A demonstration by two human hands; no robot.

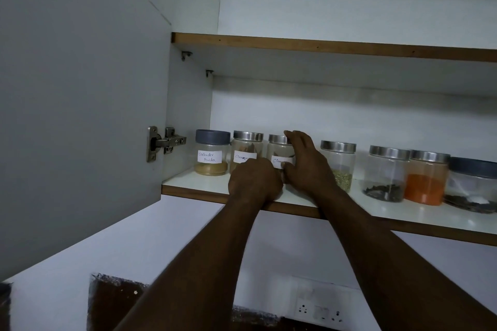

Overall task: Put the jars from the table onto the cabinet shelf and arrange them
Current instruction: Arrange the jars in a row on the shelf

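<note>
On shelf (403,216): 7 jars (339,161) in row
Right hand (306,166): wraps 3rd jar (278,150) from left end
Left hand (254,183): curled at its base, grip unclear

Both bare arms reach up and away from the body, drawing closer together toward the far end. The left forearm (193,263) rises from the near left and the right forearm (376,244) from the near right. The left hand (255,183) is curled like a loose fist, its back toward the person and its fingers hidden. Just beside it on the right, the right hand (306,166) wraps a jar (276,150), fingertips (289,134) over the top, thumb low down.
</note>
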